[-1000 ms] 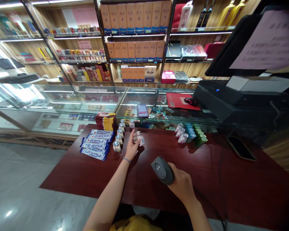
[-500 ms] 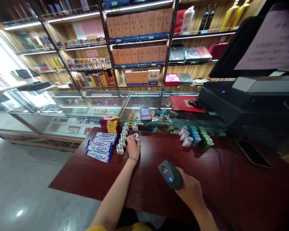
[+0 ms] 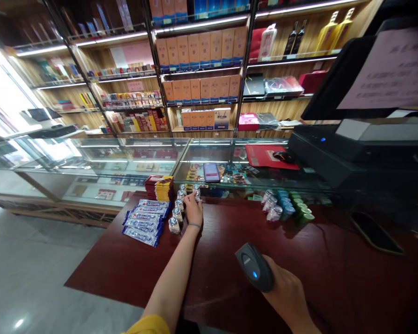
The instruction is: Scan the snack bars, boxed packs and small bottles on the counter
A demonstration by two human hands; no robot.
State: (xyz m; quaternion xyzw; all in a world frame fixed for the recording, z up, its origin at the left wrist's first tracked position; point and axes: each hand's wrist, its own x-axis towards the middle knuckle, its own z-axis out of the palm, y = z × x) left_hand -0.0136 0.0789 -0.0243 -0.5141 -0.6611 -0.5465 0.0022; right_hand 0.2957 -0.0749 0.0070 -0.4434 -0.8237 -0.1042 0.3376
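Observation:
My left hand (image 3: 194,211) reaches over the wooden counter with its fingers curled round a small silver-lidded jar (image 3: 197,195), which they partly cover. Just behind that one stands another jar (image 3: 195,186). To the left, several similar jars with pale contents (image 3: 174,226) form a row beside the hand. In my right hand (image 3: 286,288) is a dark barcode scanner (image 3: 254,267) with a blue light, held above the counter, its nose pointing up and left. Blue-and-white wrapped packets (image 3: 142,227) lie fanned out left of the jars.
Red and yellow packets (image 3: 163,189) are stacked behind the wrapped ones. Pink (image 3: 274,213), blue and green (image 3: 305,216) small containers stand in rows at right. A phone (image 3: 211,172) rests on the glass case. A dark device (image 3: 376,232) lies at right, below a monitor (image 3: 341,76).
My left hand has moved slightly toward the back with the jar, closer to the jar behind it. The scanner has shifted a little to the right and nearer. The view has tilted slightly up.

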